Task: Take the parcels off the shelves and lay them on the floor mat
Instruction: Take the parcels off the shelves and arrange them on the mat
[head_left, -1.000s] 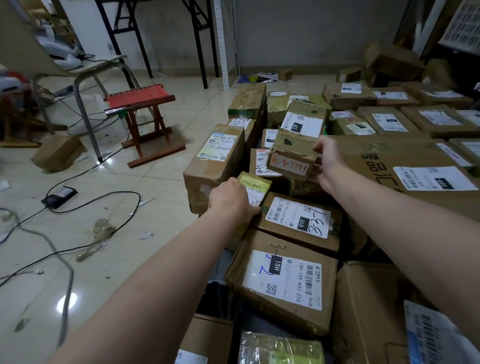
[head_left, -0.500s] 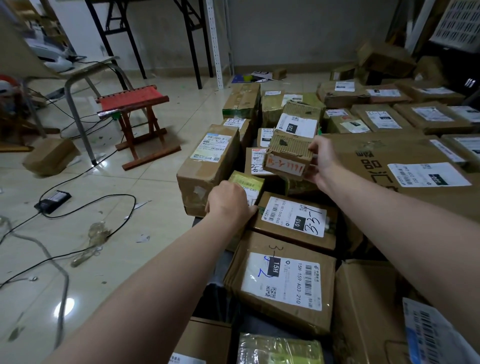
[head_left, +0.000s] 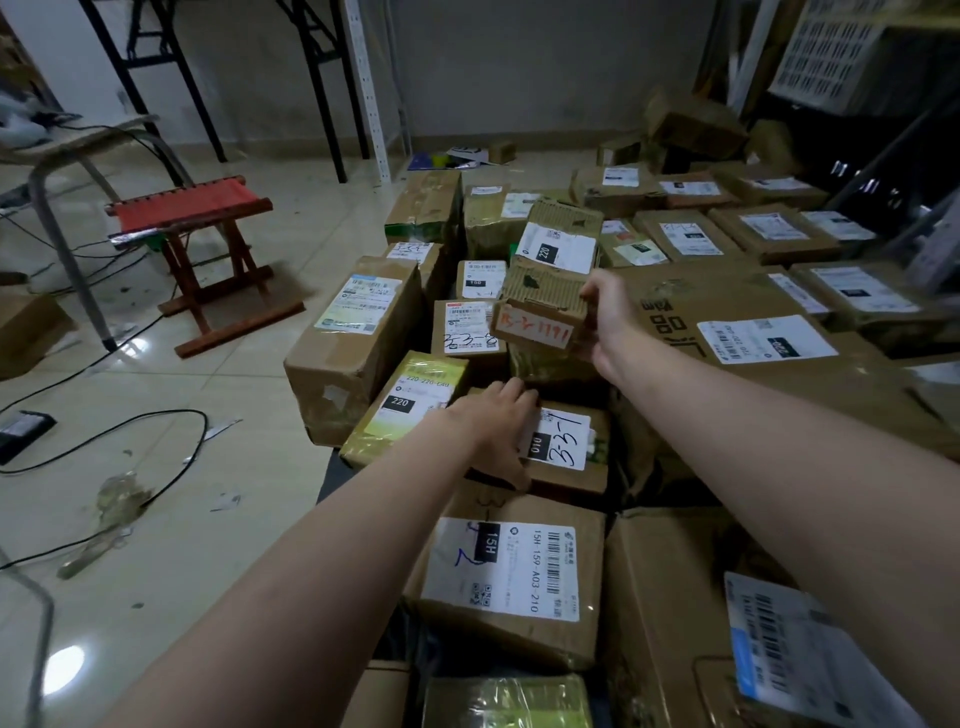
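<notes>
**Left hand shifting to the next parcel while the right is holding a small box in the air**

The left hand (head_left: 493, 421) is moving off the yellow-green parcel (head_left: 410, 405), where it lay half a second ago, and is now resting on the labelled brown parcel (head_left: 566, 441) just beside it. Its fingers and thumb are spreading across the top, so the grip is loose, pressing rather than clamping. The right hand (head_left: 610, 317) is keeping its grip closed on the small ribbed box (head_left: 543, 312), thumb on top, holding it clear above the pile, much as before.

This is probably the person making room: steadying or nudging the brown parcel so the small box can go down in the gap behind it.

The parcels are lying packed side by side on the floor, with a dark strip of mat (head_left: 328, 480) showing at the pile's near left edge. A large flat carton (head_left: 727, 384) is sitting to the right of the held box. Every box in sight is taped shut, so nothing of what is inside is showing.
</notes>
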